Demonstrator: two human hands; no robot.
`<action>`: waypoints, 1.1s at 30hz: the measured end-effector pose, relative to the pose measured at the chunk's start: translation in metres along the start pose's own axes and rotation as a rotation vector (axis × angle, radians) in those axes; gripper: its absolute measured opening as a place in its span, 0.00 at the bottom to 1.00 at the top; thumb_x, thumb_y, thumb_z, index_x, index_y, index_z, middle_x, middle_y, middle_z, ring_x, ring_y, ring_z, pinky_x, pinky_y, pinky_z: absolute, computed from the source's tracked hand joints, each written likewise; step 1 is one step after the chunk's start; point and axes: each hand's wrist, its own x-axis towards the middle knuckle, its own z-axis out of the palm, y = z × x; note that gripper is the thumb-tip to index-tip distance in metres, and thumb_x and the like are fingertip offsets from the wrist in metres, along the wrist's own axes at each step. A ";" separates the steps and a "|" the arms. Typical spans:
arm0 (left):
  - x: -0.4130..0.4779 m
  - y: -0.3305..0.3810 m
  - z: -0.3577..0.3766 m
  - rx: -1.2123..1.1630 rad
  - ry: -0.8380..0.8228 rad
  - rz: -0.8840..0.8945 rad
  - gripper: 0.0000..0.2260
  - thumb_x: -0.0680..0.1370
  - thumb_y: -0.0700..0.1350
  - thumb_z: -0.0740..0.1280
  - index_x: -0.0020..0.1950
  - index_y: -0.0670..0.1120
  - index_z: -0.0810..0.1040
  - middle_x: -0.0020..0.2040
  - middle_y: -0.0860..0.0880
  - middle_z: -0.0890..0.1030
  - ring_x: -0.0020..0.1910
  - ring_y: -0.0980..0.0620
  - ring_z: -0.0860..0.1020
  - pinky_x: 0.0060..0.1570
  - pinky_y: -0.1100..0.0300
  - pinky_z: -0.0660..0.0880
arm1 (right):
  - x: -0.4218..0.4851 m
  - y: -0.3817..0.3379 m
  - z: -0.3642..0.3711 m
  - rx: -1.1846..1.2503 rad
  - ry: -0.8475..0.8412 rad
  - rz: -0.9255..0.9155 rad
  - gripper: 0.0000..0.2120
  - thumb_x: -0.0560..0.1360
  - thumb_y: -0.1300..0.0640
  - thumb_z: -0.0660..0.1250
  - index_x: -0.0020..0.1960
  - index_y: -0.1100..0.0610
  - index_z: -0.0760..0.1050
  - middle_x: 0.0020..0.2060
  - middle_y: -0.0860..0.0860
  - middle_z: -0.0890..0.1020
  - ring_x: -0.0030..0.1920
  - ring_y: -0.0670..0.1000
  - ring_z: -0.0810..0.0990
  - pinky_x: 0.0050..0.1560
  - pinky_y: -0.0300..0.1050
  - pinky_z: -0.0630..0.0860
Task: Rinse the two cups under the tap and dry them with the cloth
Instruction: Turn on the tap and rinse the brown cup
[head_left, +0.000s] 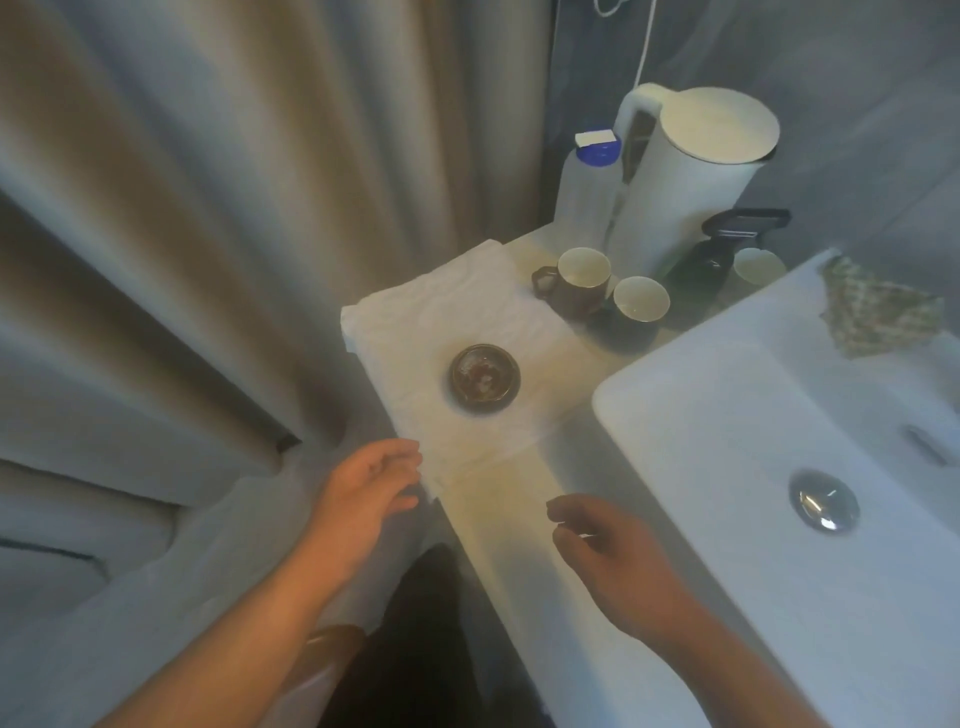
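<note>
**A:** ok so what's the counter like, looks kinda hazy from here

**B:** narrow pale cream counter (498, 525), squeezed between a long beige-grey pleated curtain (208, 208) on the left and a white rectangular ceramic basin (675, 405) on the right. round chrome drain plug (823, 501) in the bottom of it, grey wall (857, 104) at the back

**A:** and the cups?

**B:** both at the far end of the counter, just past the white folded cloth (457, 312). the brown glazed cup with a handle and a pale inside (582, 278) sits right at the cloth's far corner. the handleless brown cup with a pale inside (640, 306) is just beside it, closer to the basin. both upright. also a small dark brown glazed dish (484, 379) sitting on the middle of the cloth

**A:** hands doing anything?

**B:** neither one holds a thing. left hand (371, 478) is relaxed, fingers loose, tips right at the cloth's near corner, can't tell if they actually touch it. right hand (608, 556) hovers over the bare near stretch of counter, fingers loosely curled round nothing

**A:** rest of the clutter?

**B:** tall white plastic kettle (691, 176) in the back corner with a thin white cable (644, 47) on the wall above it. white plastic bottle with a blue cap (587, 192) tucked on its left. a black object (727, 244) on its right, too blurry to name, one more pale cup (758, 267) behind that, and a green patterned rag (878, 317) draped on the basin's far rim
</note>
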 end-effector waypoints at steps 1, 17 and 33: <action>0.011 0.002 0.001 0.004 -0.010 -0.002 0.10 0.80 0.34 0.64 0.57 0.43 0.80 0.54 0.45 0.83 0.54 0.48 0.80 0.51 0.54 0.80 | 0.004 -0.001 0.001 -0.007 0.005 0.011 0.16 0.79 0.58 0.67 0.49 0.34 0.74 0.51 0.34 0.80 0.53 0.29 0.77 0.52 0.29 0.72; 0.208 0.032 -0.035 0.251 -0.390 -0.159 0.09 0.80 0.39 0.67 0.59 0.43 0.80 0.58 0.43 0.81 0.52 0.51 0.79 0.47 0.61 0.80 | 0.159 -0.056 0.040 -0.084 0.303 0.248 0.14 0.78 0.59 0.68 0.63 0.52 0.78 0.57 0.45 0.80 0.57 0.51 0.80 0.63 0.53 0.77; 0.271 0.027 0.028 0.886 -0.751 0.033 0.12 0.75 0.51 0.69 0.52 0.43 0.81 0.48 0.44 0.83 0.49 0.43 0.81 0.51 0.49 0.78 | 0.222 -0.047 0.047 -0.198 0.209 0.491 0.09 0.79 0.58 0.63 0.56 0.57 0.78 0.50 0.55 0.85 0.52 0.57 0.81 0.53 0.47 0.77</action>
